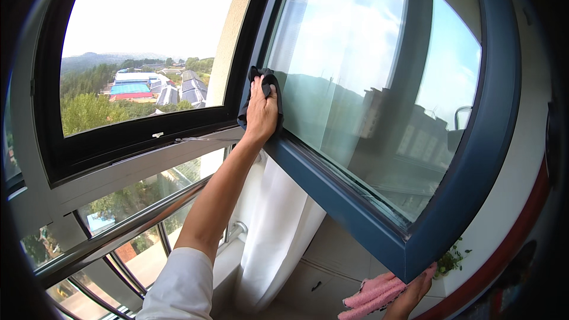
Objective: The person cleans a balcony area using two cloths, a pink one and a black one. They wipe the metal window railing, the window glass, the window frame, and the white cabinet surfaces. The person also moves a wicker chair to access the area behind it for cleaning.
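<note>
An inward-opened casement window sash point(342, 191) with a dark blue-grey frame fills the right half of the view. My left hand point(262, 113) presses a black cloth point(279, 86) against the hinge-side edge of the sash, low beside the black window frame point(133, 144). At the sash's bottom outer corner, my right hand point(411, 298) holds a pink fluffy cloth point(378, 293) against the underside. That hand is partly hidden by the cloth and sash. The sash's glass point(338, 80) reflects sky, hills and buildings.
A metal railing point(120, 231) crosses the lower left before lower panes. A white curtain point(278, 226) hangs below the sash, near a pipe point(240, 227). A green plant point(452, 258) is behind the sash corner. Outside are trees and roofed buildings.
</note>
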The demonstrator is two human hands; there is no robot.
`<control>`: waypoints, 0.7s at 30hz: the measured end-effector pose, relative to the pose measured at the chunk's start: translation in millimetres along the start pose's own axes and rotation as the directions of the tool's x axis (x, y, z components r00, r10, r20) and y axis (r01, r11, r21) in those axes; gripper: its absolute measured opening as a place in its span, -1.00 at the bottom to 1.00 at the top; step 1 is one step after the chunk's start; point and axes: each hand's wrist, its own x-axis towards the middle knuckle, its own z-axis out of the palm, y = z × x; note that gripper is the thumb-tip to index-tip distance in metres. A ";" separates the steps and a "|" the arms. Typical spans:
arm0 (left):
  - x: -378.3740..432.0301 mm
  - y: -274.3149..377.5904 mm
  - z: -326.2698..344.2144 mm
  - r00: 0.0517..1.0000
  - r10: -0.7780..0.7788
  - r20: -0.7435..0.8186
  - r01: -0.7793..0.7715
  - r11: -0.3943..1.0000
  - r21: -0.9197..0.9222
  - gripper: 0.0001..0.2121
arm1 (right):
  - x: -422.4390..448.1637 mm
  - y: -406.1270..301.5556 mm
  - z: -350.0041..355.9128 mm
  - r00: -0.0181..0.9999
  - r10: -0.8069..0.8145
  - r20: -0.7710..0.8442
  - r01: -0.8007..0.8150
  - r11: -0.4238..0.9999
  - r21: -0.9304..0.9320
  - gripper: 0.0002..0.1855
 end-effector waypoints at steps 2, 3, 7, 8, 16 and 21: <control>15.6 -1.5 5.9 0.997 0.053 -0.047 -0.053 0.999 -0.007 -0.52 | 0.4 -6.8 -8.3 0.993 0.059 0.098 -0.051 0.996 -0.078 -0.47; 24.4 -6.2 11.1 0.993 0.086 -0.076 -0.089 0.995 -0.034 -0.54 | -1.5 -12.0 -7.9 0.996 0.058 0.065 -0.053 0.996 -0.074 -0.45; 74.1 -6.1 22.1 0.944 0.263 -0.200 -0.269 0.963 -0.004 -0.58 | -2.2 -3.4 -6.0 0.989 0.137 -0.048 -0.140 0.988 -0.060 -0.36; 87.8 -6.6 26.7 0.929 0.303 -0.213 -0.309 0.951 0.005 -0.59 | -3.5 -2.0 -7.8 0.988 0.139 -0.064 -0.144 0.986 -0.083 -0.37; 244.7 53.4 35.8 0.998 0.055 0.010 -0.050 0.965 -0.256 -0.50 | -11.7 14.5 -14.2 0.975 0.179 -0.132 -0.188 0.980 -0.063 -0.34; 264.9 48.9 40.6 0.965 0.253 -0.064 -0.252 0.968 0.019 -0.41 | -12.2 25.5 -21.8 0.975 0.178 -0.132 -0.179 0.984 0.007 -0.30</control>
